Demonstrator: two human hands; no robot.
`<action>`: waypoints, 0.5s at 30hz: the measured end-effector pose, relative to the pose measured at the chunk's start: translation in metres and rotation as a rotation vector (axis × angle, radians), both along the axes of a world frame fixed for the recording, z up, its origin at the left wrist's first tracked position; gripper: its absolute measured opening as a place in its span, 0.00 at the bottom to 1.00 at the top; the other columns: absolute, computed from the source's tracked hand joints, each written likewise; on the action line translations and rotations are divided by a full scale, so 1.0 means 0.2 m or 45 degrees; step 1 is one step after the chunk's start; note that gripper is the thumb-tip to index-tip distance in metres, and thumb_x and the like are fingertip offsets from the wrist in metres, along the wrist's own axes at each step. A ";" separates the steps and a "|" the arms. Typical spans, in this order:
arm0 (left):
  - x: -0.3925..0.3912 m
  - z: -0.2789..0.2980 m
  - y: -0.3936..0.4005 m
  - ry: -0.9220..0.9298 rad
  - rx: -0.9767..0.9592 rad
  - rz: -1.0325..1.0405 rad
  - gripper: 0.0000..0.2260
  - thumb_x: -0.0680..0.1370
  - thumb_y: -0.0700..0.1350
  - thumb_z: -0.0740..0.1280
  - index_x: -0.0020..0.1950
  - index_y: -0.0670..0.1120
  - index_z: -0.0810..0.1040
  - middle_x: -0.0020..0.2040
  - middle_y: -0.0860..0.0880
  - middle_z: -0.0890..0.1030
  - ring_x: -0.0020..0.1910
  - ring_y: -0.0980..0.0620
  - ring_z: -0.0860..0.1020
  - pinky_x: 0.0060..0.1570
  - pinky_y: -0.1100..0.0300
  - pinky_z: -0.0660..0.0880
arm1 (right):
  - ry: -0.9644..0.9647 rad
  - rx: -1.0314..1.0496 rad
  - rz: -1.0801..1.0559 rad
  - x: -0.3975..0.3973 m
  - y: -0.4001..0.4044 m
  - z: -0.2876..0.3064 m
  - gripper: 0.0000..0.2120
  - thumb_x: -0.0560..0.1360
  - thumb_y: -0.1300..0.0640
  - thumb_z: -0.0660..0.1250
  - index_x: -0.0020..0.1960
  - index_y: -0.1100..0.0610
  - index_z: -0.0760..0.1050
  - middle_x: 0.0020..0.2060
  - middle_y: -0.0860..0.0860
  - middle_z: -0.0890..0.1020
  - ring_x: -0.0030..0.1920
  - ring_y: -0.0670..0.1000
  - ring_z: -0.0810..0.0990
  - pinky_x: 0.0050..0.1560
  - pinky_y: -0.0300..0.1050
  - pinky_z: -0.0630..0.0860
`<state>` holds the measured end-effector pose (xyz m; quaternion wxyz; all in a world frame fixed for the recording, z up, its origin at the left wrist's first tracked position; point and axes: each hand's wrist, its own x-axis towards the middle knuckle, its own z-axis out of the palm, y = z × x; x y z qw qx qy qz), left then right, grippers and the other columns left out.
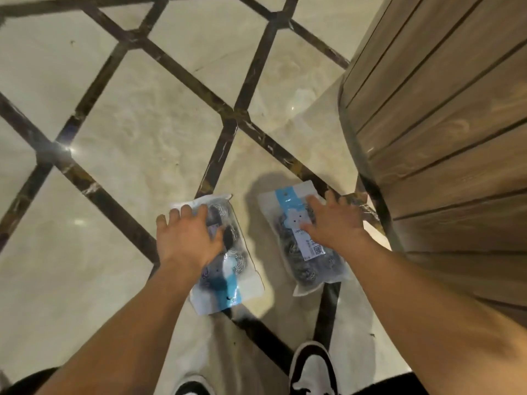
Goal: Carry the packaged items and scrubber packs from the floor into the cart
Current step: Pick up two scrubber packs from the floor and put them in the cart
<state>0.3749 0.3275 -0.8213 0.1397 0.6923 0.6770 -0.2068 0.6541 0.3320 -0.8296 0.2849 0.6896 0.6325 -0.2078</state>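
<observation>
Marble floor [137, 143]: spread left hand [186, 240] and right hand [333, 223] over scrubber packs [306, 243].

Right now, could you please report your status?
Left hand on left pack, right hand on right pack. Both on floor. No grip confirmed.

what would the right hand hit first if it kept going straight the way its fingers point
The right hand reaches down over the right scrubber pack, so it would probably meet that pack first; contact is unclear.
</observation>
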 end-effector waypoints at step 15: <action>0.01 -0.33 -0.15 -0.534 -0.197 0.820 0.46 0.78 0.60 0.72 0.84 0.63 0.43 0.70 0.32 0.73 0.65 0.29 0.75 0.62 0.38 0.75 | 0.470 -0.033 -0.754 0.08 -0.07 -0.32 0.54 0.72 0.42 0.79 0.83 0.56 0.49 0.75 0.65 0.69 0.75 0.66 0.69 0.69 0.59 0.71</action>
